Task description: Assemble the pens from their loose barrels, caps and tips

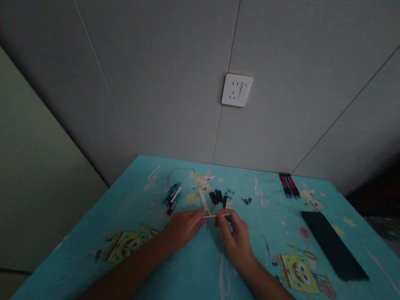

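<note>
My left hand (186, 226) and my right hand (235, 233) meet over the middle of the table, each with fingers pinched on a thin white pen refill (210, 216). The refill lies nearly level between them. Just beyond my fingers are more slim white refills (202, 197) and several short black pen parts (216, 197). One black piece (225, 201) stands close above my right fingertips; whether it touches them I cannot tell. Left of the refills lies a bunch of blue, white and black pen barrels (172, 196). Tiny black pieces (246, 201) rest to the right.
Several red-and-black pens (290, 186) lie in a row at the back right. A long black flat pad (333, 244) is on the right side of the blue cartoon-printed table (185, 283). The grey wall behind carries a white socket (237, 90).
</note>
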Demonstrator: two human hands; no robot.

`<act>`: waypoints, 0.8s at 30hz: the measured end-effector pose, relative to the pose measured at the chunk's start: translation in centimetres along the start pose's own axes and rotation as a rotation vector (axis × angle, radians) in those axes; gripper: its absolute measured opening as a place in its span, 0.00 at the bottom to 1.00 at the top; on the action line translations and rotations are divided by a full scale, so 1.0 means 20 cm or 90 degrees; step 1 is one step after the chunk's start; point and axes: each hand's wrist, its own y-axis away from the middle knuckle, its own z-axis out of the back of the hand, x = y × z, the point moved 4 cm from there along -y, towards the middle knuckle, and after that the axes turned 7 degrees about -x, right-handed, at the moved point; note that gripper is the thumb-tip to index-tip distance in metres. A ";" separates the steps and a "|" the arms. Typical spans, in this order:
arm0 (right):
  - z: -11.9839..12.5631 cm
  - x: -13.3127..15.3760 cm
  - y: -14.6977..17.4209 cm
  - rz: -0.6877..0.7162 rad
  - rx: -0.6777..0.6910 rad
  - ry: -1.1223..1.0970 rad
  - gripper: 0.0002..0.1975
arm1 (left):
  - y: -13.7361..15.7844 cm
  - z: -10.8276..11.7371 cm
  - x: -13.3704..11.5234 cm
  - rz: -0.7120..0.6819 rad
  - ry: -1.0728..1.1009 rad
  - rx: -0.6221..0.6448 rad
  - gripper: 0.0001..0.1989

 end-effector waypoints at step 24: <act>-0.03 -0.07 -0.03 -0.004 0.114 0.008 0.07 | 0.01 0.03 -0.04 -0.065 0.097 -0.019 0.13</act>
